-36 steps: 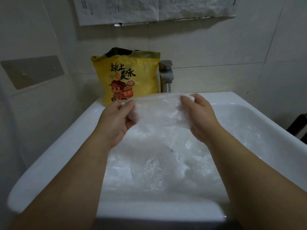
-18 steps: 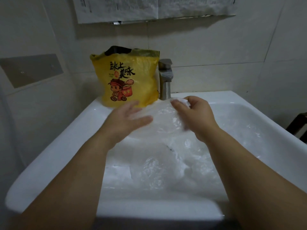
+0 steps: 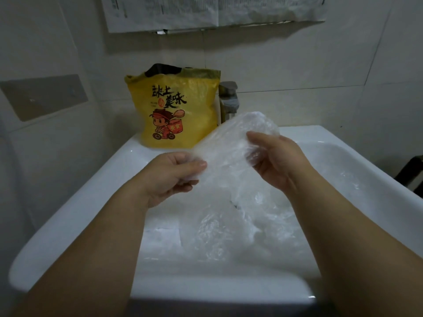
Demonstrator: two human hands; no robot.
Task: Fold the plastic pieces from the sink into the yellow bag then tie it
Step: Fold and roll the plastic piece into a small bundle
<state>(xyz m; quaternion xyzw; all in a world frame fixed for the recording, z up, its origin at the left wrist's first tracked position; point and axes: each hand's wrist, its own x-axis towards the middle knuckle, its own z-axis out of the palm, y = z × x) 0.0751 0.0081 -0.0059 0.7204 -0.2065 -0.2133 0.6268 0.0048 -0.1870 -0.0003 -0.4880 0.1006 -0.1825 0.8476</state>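
Note:
A folded clear plastic piece [image 3: 231,138] is held slanted above the white sink [image 3: 75,209]. My left hand [image 3: 169,181] pinches its lower left end between thumb and fingers. My right hand [image 3: 277,161] grips its upper right end. More crumpled clear plastic pieces [image 3: 229,227] lie in the basin below. The yellow bag [image 3: 176,110], printed with a cartoon figure and black characters, stands upright and open-topped on the sink's back left rim, beyond my hands.
A metal faucet [image 3: 229,99] stands just right of the yellow bag. Tiled walls close in at the back and left, with paper sheets [image 3: 206,10] hung above. A dark object [image 3: 412,175] sits past the sink's right edge.
The plastic piece went from a level stretch between both hands to a fold; my left hand swept over it, then took its lower end. It now slants up to the right.

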